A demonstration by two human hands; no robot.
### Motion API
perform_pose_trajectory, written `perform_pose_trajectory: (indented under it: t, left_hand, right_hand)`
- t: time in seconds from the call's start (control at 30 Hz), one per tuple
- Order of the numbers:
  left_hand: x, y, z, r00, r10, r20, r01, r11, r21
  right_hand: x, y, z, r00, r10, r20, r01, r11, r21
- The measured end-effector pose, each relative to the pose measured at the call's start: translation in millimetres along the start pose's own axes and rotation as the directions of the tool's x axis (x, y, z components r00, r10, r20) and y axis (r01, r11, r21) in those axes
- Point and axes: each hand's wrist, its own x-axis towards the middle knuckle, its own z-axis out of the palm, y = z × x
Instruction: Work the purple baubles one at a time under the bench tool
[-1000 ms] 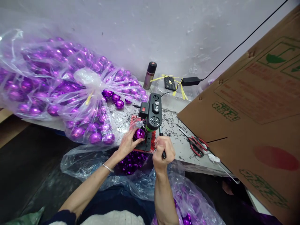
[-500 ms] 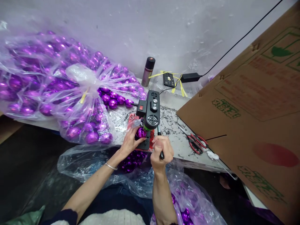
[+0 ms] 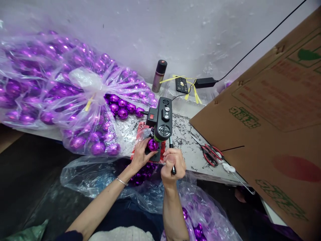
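Observation:
A shiny purple bauble (image 3: 152,145) sits under the head of a small black bench drill press (image 3: 164,115). Thumb and fingers of my left hand (image 3: 140,154) are closed around the bauble from the left. On the machine's right, my right hand (image 3: 173,164) is wrapped in a fist round the black-gripped lever (image 3: 171,146). Part of the machine's dark base shows below the bauble; the contact between tool and bauble is hidden by the head. A red switch box (image 3: 151,116) is on the machine's left side.
Large clear bags of purple baubles (image 3: 60,90) fill the left. Red-handled scissors (image 3: 211,154) lie to the right beside a big cardboard box (image 3: 271,127). A spray can (image 3: 159,76) and power adapter (image 3: 206,82) stand behind. Black shavings litter the worktop (image 3: 184,144).
The bauble and my left hand sit slightly lower in view, with more of the bauble showing. My right hand stays on the lever. The whole view has shifted a little.

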Motion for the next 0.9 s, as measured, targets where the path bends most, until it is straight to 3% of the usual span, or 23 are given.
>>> perform_pose_trajectory:
  t: [0.23, 0.37, 0.6, 0.9]
  left_hand:
    - [-2, 2, 3.8, 0.998, 0.034, -0.054, -0.033, 0.999, 0.022]
    - [-2, 4, 3.0, 0.999, 0.023, -0.044, -0.022, 0.999, 0.03]
    - [0, 7, -0.8, 1.0, 0.006, -0.006, -0.006, 1.0, 0.0]
    - [2, 8, -2.6, 0.999, -0.036, 0.033, 0.038, 0.998, -0.042]
  right_hand:
    - [-27, 17, 9, 0.997, -0.067, -0.043, 0.065, 0.997, -0.033]
    - [-38, 23, 13, 0.996, -0.043, -0.078, 0.039, 0.998, -0.053]
    - [-43, 22, 16, 0.995, 0.01, -0.101, -0.012, 1.0, -0.011]
    - [-47, 32, 22, 0.988, -0.038, -0.15, 0.042, 0.999, 0.025]
